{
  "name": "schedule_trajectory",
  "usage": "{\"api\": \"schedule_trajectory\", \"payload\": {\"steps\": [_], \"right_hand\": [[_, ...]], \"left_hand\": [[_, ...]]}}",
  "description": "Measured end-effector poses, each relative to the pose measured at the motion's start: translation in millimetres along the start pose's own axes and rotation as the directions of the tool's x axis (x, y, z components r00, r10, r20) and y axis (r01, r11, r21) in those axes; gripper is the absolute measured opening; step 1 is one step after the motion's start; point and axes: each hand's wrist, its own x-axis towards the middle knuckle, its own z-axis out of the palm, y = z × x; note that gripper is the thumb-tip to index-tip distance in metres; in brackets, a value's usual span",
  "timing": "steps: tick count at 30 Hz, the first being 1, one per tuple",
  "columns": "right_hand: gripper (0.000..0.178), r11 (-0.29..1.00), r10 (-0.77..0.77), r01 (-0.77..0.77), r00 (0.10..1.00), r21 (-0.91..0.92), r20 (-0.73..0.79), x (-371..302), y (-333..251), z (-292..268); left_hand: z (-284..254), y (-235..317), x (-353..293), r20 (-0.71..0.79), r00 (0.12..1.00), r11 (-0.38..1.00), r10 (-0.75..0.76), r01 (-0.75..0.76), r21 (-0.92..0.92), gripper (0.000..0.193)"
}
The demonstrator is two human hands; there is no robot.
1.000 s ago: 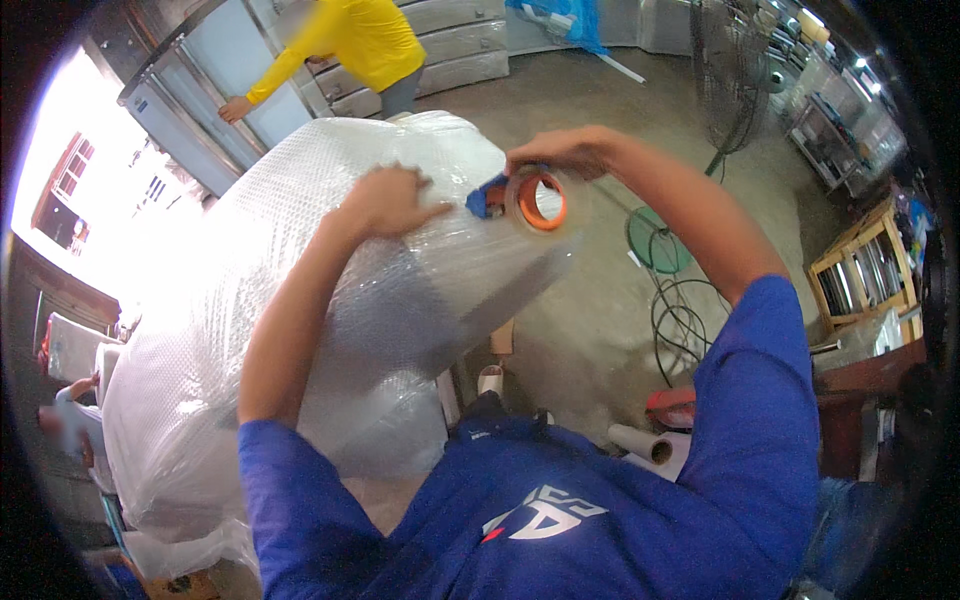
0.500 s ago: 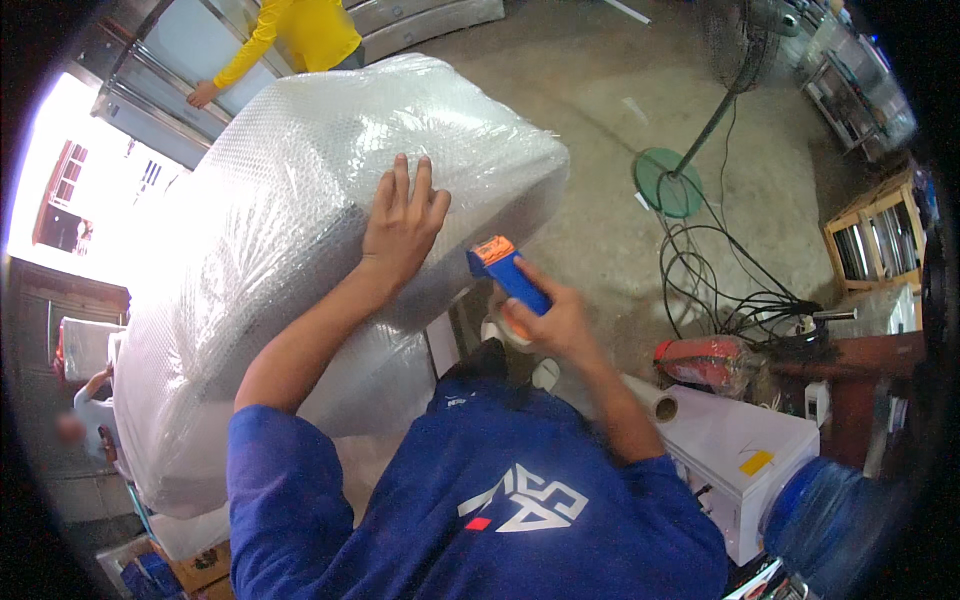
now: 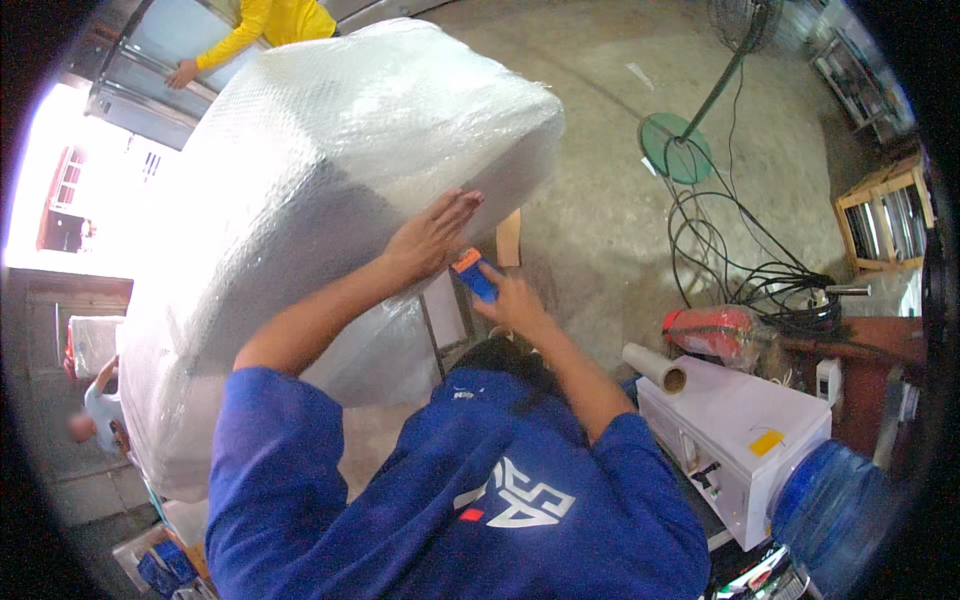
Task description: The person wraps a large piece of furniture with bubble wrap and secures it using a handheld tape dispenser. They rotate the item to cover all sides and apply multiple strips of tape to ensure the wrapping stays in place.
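Head camera: the person's left hand [image 3: 435, 235] lies along the side of a large bundle in bubble wrap [image 3: 290, 190], near its lower edge. Its fingers are straight and side by side, holding nothing, and the palm seems to rest on the wrap, though the angle makes the contact hard to judge. The right hand [image 3: 517, 302] is just beside it, toward the person, with its fingers clamped round a blue tape dispenser [image 3: 480, 284]. The dispenser's orange head points up and left, near the left wrist and close to the bundle's lower edge; I cannot tell whether it touches the wrap.

The bundle fills the left and middle of the view, its pointed end reaching out over the concrete floor [image 3: 590, 230]. A flat brown strip [image 3: 508, 238] shows beyond the hands. Farther right stand a fan's green round base [image 3: 660, 148] and loops of black cable [image 3: 740, 290]. Nearer the person are a red cylinder in clear plastic [image 3: 705, 333], a white roll [image 3: 650, 366] on a white cabinet [image 3: 735, 425] and a blue water jug [image 3: 830, 500]. At the upper left, a co-worker in a yellow shirt [image 3: 290, 22] has a hand on a metal-framed panel [image 3: 165, 50].
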Motion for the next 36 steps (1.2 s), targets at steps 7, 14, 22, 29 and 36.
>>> {"api": "schedule_trajectory", "payload": {"steps": [7, 14, 22, 29, 36], "right_hand": [[0.035, 0.894, -0.018, 0.236, 0.868, -0.381, 0.496, 77, -39, -67], [0.024, 0.873, 0.320, 0.049, 0.694, -0.486, 0.645, 28, 39, 22], [0.036, 0.919, 0.370, -0.372, 0.693, -0.132, 0.618, -155, 75, 49], [0.046, 0.733, 0.424, -0.477, 0.878, 0.484, 0.223, -305, -11, 35], [0.042, 0.924, 0.343, -0.372, 0.908, 0.087, 0.240, -275, -62, 87]], "left_hand": [[54, 71, -5, 0.103, 0.994, 0.938, -0.032, -0.006, 0.348, 0.072], [98, 113, -22, -0.080, 0.981, 0.962, -0.177, 0.189, 0.197, 0.077], [15, 110, -45, 0.357, 0.931, 0.741, -0.078, 0.294, -0.603, 0.073], [-61, 62, -295, -0.358, 0.298, 0.441, -0.885, 0.293, -0.848, 0.060], [-21, 16, -587, -0.075, 0.002, 0.027, -0.997, 0.945, -0.326, 0.069]]}}
